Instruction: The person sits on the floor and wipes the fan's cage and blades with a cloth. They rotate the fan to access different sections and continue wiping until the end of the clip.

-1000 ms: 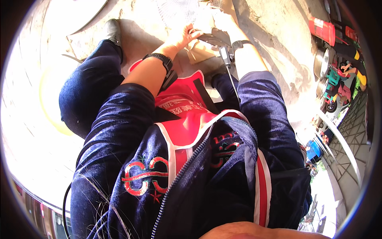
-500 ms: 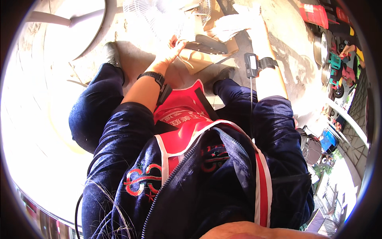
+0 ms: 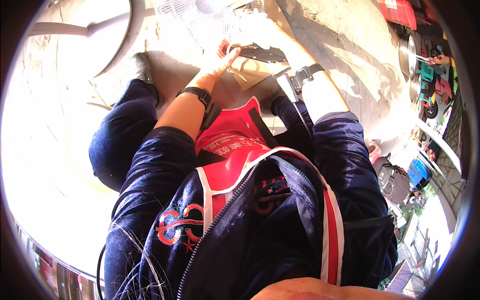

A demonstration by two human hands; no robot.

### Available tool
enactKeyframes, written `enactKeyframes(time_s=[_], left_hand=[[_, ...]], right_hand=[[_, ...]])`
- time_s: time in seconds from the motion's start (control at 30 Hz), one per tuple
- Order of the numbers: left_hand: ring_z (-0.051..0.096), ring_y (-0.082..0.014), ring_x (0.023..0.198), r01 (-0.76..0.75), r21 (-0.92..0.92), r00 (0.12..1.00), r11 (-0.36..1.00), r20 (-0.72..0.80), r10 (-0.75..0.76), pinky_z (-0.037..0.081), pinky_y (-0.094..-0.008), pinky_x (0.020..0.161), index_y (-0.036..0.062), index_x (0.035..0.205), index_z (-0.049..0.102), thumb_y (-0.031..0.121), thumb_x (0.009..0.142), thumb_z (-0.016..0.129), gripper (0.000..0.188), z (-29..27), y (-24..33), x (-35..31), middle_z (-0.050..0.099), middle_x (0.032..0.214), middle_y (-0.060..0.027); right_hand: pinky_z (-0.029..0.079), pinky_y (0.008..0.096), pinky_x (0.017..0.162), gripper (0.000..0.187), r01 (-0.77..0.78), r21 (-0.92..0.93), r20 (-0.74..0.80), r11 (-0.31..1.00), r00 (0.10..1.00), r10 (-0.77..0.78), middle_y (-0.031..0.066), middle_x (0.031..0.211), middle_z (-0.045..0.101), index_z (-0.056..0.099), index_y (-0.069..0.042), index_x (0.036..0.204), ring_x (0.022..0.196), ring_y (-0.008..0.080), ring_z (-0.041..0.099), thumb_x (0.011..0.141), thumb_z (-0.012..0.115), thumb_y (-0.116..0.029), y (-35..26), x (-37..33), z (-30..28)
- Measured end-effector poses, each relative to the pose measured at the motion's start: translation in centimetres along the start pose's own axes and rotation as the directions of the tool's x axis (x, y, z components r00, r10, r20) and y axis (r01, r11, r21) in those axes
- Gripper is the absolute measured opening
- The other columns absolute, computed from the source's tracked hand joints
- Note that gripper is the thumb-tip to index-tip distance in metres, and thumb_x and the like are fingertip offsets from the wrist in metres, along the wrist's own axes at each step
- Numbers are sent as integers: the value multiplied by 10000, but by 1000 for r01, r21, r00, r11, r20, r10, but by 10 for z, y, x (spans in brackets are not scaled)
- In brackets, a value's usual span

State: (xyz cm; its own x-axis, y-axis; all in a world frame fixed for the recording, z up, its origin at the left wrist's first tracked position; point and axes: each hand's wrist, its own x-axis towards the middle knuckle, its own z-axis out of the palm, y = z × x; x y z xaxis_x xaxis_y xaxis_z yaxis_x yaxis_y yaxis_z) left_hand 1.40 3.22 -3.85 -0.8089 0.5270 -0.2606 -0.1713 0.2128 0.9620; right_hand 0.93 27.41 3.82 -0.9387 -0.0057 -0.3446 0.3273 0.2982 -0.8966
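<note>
Left grip [image 3: 223, 59]: fingers curled at a loop of pale cord [image 3: 244, 78], couldn't tell if actually pinched on it. Right grip [image 3: 264, 31]: washed out by glare, sat at the far side of a dark flat part [image 3: 267, 54]; couldn't tell clenched or released. Dark part was between the two hands, above a piece of tan cardboard [image 3: 256, 75] on the ground [image 3: 350, 87]. Round wire guard [image 3: 192, 15], fan-like, stood just beyond the left hand at the top edge, partly blown out. Black strap [image 3: 197, 92] on left wrist, another strap [image 3: 308, 73] on right, with a pale box [image 3: 287, 86] just beside it and a thin cable running back toward the body. Person's knees were spread, grey shoe [image 3: 142, 68] to the left, red apron [image 3: 230, 125] over a dark blue jacket [image 3: 150, 165]. Upper left: big pale disc [image 3: 60, 50], overexposed. Right rim: red bucket [image 3: 397, 14] at top, green stool [image 3: 426, 72] with another person's hand [image 3: 441, 60] near it, blue container [image 3: 419, 173] lower down.
</note>
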Motion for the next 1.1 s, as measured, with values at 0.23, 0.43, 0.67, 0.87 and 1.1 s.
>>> enactKeyframes(time_s=[0.23, 0.43, 0.67, 0.87, 1.1], left_hand=[[615, -116, 833, 144, -292, 985, 946, 135, -108, 480, -263, 798, 47, 935, 601, 176, 928, 614, 129, -4, -5, 0, 632, 875, -17], [672, -203, 910, 309, -473, 951, 825, 174, -257, 548, -315, 842, -27, 1070, 610, 149, 937, 576, 223, -3, -12, 9, 663, 1023, -102], [682, -224, 904, 289, -475, 954, 831, 215, -209, 570, -311, 800, -37, 1106, 590, 254, 952, 617, 330, -2, -9, 11, 666, 1005, -136], [683, -217, 876, 328, -501, 945, 801, 154, -290, 573, -310, 803, -30, 1100, 577, 307, 958, 597, 366, 1, 6, 7, 668, 993, -146], [685, -217, 863, 366, -561, 921, 742, 106, -374, 576, -313, 796, -14, 1033, 587, 269, 936, 613, 300, 5, 10, 4, 669, 959, -126]], right_hand=[[525, 244, 715, 258, -368, -377, -72, 850, 927, 369, 52, 935, 707, 675, -44, 1138, 831, 112, 650, 929, 635, -191, -6, -1, -5], [484, 270, 619, 258, -184, -84, 77, 979, 979, 191, 56, 774, 659, 696, -49, 969, 686, 144, 609, 913, 614, -287, -53, -1, -16], [530, 347, 851, 262, 48, -596, 129, 802, 991, 37, 88, 1071, 687, 693, -49, 1085, 1008, 211, 645, 857, 703, -177, -51, 11, 46], [517, 385, 812, 246, 232, -705, 207, 670, 971, -119, 140, 1022, 650, 673, -31, 1031, 935, 279, 620, 851, 679, -199, -48, 2, 57], [508, 383, 790, 199, 623, -701, 560, 348, 783, -273, 163, 1032, 639, 666, -25, 1008, 904, 267, 611, 872, 635, -167, -16, 12, 27]])
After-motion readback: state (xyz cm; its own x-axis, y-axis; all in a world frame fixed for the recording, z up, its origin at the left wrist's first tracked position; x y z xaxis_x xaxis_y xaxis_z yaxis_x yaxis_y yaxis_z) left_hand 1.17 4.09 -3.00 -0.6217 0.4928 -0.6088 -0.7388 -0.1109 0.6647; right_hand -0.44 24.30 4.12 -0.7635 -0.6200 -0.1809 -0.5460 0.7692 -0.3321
